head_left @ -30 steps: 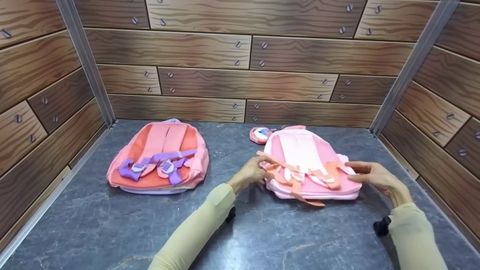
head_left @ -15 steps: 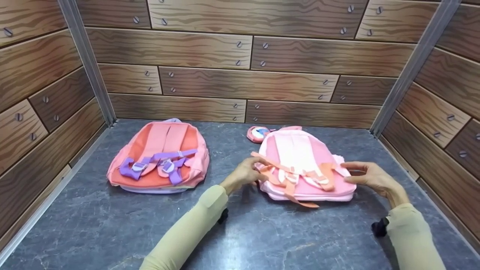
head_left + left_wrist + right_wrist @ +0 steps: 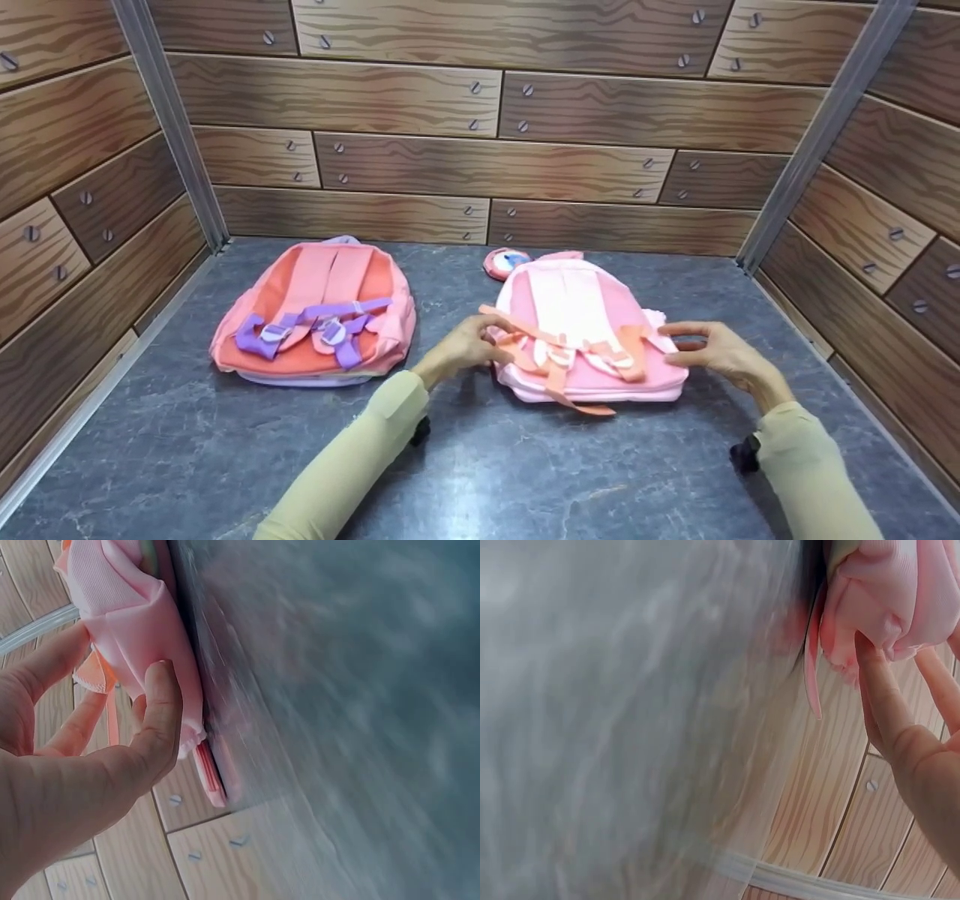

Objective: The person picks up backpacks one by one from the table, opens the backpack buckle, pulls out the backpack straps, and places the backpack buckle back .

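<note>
A pink backpack (image 3: 577, 307) lies back panel up on the right half of the table, its orange straps (image 3: 559, 360) bunched across the lower part. At its left side, my left hand (image 3: 469, 345) touches the fabric with slightly bent, spread fingers. An orange strap piece (image 3: 96, 673) shows by those fingers in the left wrist view. My right hand (image 3: 724, 356) presses the right side of the bag, with fingertips (image 3: 868, 645) against the pink cloth (image 3: 877, 592). A small round red-and-white pouch (image 3: 508, 262) sits at the backpack's upper left.
A coral backpack (image 3: 337, 277) with purple straps (image 3: 262, 341) lies on the left of the dark marbled table (image 3: 450, 480). Wood-patterned walls (image 3: 480, 165) enclose the back and both sides.
The pink backpack has slid left across the table, together with the round pouch. Both hands have moved left with it. The coral backpack has stayed in place.
</note>
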### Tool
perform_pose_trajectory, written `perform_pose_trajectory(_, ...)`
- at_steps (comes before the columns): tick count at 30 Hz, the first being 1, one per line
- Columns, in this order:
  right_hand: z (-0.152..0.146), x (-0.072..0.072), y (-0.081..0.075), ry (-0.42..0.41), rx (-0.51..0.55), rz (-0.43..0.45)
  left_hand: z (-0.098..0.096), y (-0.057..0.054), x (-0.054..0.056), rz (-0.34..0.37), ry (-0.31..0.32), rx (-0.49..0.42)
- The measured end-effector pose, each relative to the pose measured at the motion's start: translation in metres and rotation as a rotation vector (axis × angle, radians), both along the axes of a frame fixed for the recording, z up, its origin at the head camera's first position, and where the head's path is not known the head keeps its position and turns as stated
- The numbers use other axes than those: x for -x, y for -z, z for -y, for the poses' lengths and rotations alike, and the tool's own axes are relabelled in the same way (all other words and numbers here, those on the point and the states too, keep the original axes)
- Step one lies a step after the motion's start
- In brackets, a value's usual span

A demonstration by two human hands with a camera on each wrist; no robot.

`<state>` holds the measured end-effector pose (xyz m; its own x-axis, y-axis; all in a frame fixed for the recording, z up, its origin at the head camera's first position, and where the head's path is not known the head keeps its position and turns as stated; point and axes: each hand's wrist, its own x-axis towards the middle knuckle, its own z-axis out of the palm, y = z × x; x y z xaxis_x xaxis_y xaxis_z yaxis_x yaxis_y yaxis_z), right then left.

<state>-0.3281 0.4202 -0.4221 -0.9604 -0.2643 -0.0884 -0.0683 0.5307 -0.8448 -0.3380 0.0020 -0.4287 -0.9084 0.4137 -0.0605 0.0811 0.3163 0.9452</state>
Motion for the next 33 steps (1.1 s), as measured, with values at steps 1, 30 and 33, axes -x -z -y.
perform_pose_trajectory(1, 0.002, 0.001, 0.000, -0.006, -0.003, -0.003, 0.002, 0.000, 0.000, 0.001, 0.002, 0.004)
perform_pose_trajectory(30, 0.062, 0.008, 0.001, -0.118, 0.001, -0.052, 0.063, -0.008, 0.002, -0.013, -0.006, 0.135)
perform_pose_trajectory(33, 0.069, 0.009, 0.001, -0.115, -0.021, -0.048, 0.070, -0.012, 0.003, -0.026, -0.011, 0.174)
